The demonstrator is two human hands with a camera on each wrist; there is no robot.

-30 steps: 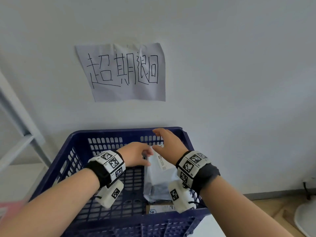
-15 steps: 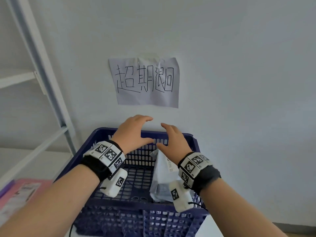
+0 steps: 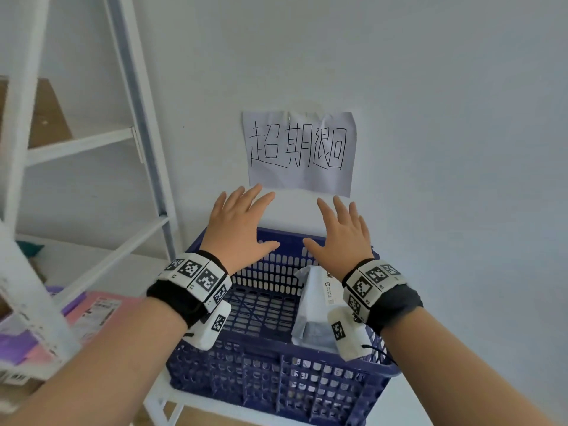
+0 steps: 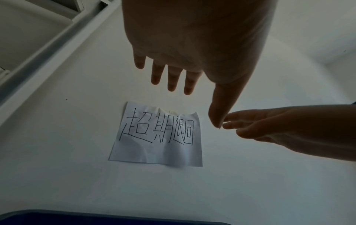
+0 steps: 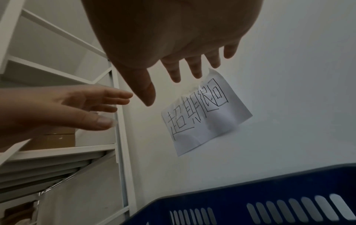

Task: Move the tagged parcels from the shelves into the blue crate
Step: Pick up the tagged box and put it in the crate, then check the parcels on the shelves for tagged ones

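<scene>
The blue crate (image 3: 276,385) stands low against the wall, its far rim also showing in the right wrist view (image 5: 260,202). A white plastic parcel (image 3: 313,309) with a label leans upright in the crate's right half. My left hand (image 3: 238,222) hovers above the crate's far rim with straight, spread fingers and holds nothing. Beside it, my right hand (image 3: 341,232) is raised the same way, fingers spread, empty. In the wrist views both palms (image 4: 192,38) (image 5: 173,30) face the wall with nothing in them.
A paper sign (image 3: 299,152) with handwritten characters is stuck on the wall above the crate. White metal shelving (image 3: 135,112) stands at the left, with a cardboard box (image 3: 46,118) on an upper shelf and pink and purple parcels (image 3: 89,312) on a lower one.
Both hands have let go of the white parcel, risen out of the crate and spread their fingers. The view has tilted up and swung left, showing more shelving.
</scene>
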